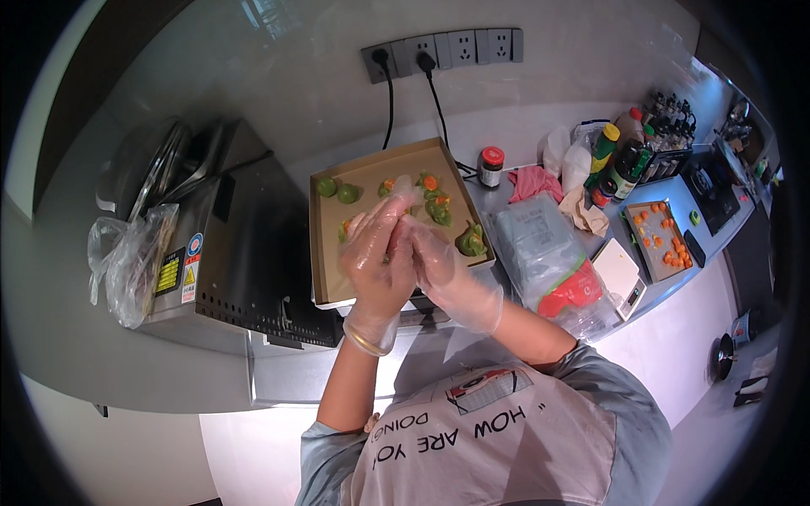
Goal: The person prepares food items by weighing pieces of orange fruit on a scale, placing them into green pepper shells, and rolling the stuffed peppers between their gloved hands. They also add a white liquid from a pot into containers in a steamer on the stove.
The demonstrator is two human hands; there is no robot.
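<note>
My left hand and my right hand, in clear plastic gloves, are pressed together, cupped over a shallow brown tray. A small spot of green shows between the palms, but whatever lies inside is hidden. Two smooth green dough-like balls rest at the tray's far left. Beyond my fingers lie green pieces topped with orange bits. Another wrinkled green piece sits near the right edge. My hands partly cover more pieces beneath them.
A steel oven-like appliance borders the tray on the left, with a plastic bag on top. To the right are a red-lidded jar, plastic packages, a digital scale, and a tray of orange pieces. Bottles stand behind.
</note>
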